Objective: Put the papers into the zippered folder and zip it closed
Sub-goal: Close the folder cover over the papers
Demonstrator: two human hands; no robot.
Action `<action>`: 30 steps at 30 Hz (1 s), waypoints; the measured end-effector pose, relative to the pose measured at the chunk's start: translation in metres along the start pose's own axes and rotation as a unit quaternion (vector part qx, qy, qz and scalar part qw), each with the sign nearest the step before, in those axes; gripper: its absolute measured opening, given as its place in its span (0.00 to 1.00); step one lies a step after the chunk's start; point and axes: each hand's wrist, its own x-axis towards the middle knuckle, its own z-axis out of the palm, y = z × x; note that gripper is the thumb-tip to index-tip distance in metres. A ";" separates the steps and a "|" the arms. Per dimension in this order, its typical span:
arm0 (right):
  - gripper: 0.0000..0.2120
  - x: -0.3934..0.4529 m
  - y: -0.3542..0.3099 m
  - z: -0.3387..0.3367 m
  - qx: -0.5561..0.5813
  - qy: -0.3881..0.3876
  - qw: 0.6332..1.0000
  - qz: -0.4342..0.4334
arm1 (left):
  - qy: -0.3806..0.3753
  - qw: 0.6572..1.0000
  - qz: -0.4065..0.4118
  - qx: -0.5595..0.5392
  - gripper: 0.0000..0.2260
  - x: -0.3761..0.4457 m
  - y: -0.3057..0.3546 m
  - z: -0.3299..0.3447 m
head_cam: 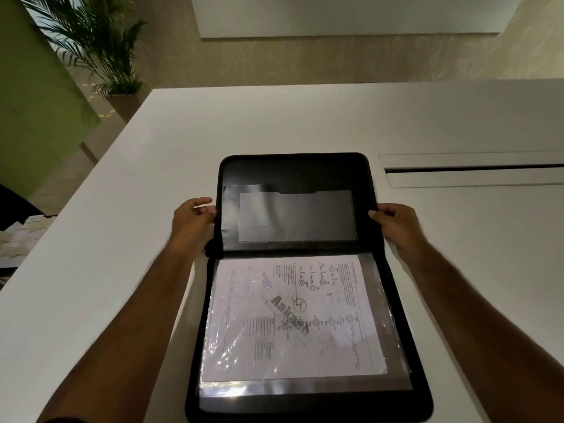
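A: Where do things stand with the folder (308,270)?

B: It lies open on the white surface (274,123), the near half flat toward six o'clock, the far half toward twelve o'clock, and I cannot tell for sure whether that far half is raised off the surface. The papers (293,319) sit in the near half under a clear plastic sleeve (384,300), printed side up.

A: And the hands?

B: The left hand (192,222) grips the far half's edge at nine o'clock, fingers curled round the border. The right hand (395,224) pinches the opposite edge at three o'clock. Both hold the far half, nothing else.

A: So which step is this?

B: The loading looks done, as far as I can judge. This seems to be the closing step: the far half is about to be folded toward six o'clock, over the papers.

A: What does the next move need?

B: Bring both edges down evenly so the halves meet square. The sleeve's right edge bulges toward three o'clock, so it should stay inside the border or the zipper may catch it. Then one hand must find the zipper pull, which I cannot make out here, while the other steadies the folder.

A: Anything else around?

B: A plant (100,47) stands off at ten o'clock, and a slot (476,170) is set in the surface at two o'clock.
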 end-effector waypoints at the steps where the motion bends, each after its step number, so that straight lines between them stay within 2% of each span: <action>1: 0.11 -0.001 -0.003 -0.001 0.002 0.005 1.000 -0.009 | -0.004 1.000 0.003 -0.009 0.13 0.000 0.003 -0.002; 3: 0.13 0.000 -0.009 -0.004 0.004 0.022 0.999 -0.030 | -0.008 1.000 0.007 -0.025 0.13 0.001 0.012 -0.004; 7: 0.09 0.008 -0.017 -0.007 0.000 0.053 0.997 -0.062 | -0.015 0.998 0.040 -0.034 0.12 -0.001 0.029 -0.003; 9: 0.12 0.010 -0.022 -0.010 -0.006 0.066 0.995 -0.077 | -0.009 0.998 0.061 -0.031 0.10 -0.002 0.035 -0.002; 17: 0.13 -0.002 -0.024 -0.023 -0.013 0.086 0.988 -0.125 | -0.004 0.992 0.113 -0.055 0.08 -0.024 0.041 -0.006; 24: 0.08 -0.026 -0.001 -0.039 0.017 0.057 0.991 -0.120 | -0.005 0.986 0.151 -0.075 0.08 -0.063 0.014 -0.018; 28: 0.13 -0.042 0.023 -0.049 0.064 0.005 0.984 -0.169 | -0.019 0.986 0.130 -0.107 0.10 -0.087 -0.006 -0.027; 30: 0.12 -0.050 0.034 -0.056 0.072 -0.015 0.980 -0.184 | -0.038 0.985 0.131 -0.105 0.11 -0.099 -0.014 -0.034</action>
